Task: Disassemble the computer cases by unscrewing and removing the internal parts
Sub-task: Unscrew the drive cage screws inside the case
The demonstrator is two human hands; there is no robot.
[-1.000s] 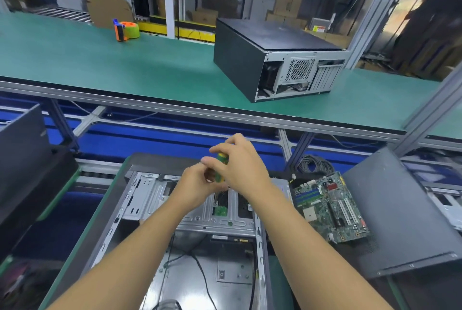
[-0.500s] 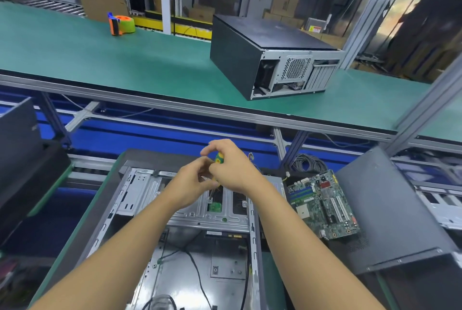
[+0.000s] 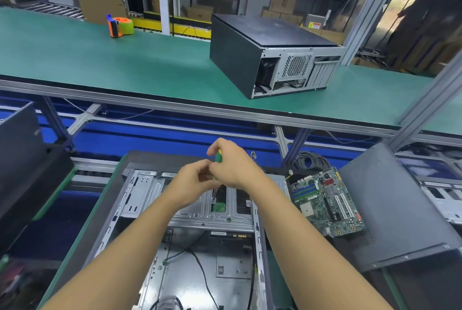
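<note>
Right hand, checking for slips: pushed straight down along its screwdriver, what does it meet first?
Likely the metal bracket under the screwdriver tip, inside the open case; depth is unclear.

An open case [image 3: 190,247] lies nearest, and above its far end the left hand [image 3: 192,184] and right hand [image 3: 235,164] hold a screwdriver [image 3: 218,157]. Just right lies a motherboard [image 3: 327,204], a cable coil [image 3: 310,160] behind it and a panel [image 3: 400,209] further right. Behind, on the belt [image 3: 100,64], a closed case [image 3: 262,54] sits right and a tape dispenser [image 3: 120,25] left.
</note>
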